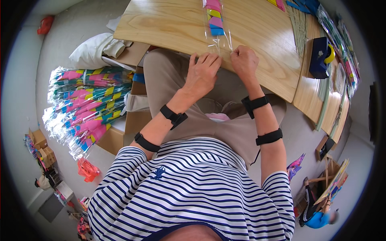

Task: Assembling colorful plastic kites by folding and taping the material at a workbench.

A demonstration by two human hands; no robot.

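Observation:
A long clear plastic sleeve [224,40] lies on the wooden table [169,24], its open-looking end reaching the near edge. Inside it sits a flat folded piece [216,20] in pink, yellow and blue; what it is exactly I cannot make out. My left hand [204,73] is closed, fingers curled over the sleeve's near end at the table edge. Close by on the right, my right hand [244,62] is closed in a pinch at the sleeve's other near corner. Fingertips of both hands are partly hidden.
Many similar colourful sleeved pieces [88,100] are stacked in a bundle beside cardboard boxes on my left. A blue tape dispenser [319,58] with yellow tape stands at the right, near thin sticks [296,30] and more sleeved pieces [341,44]. Other people work farther off.

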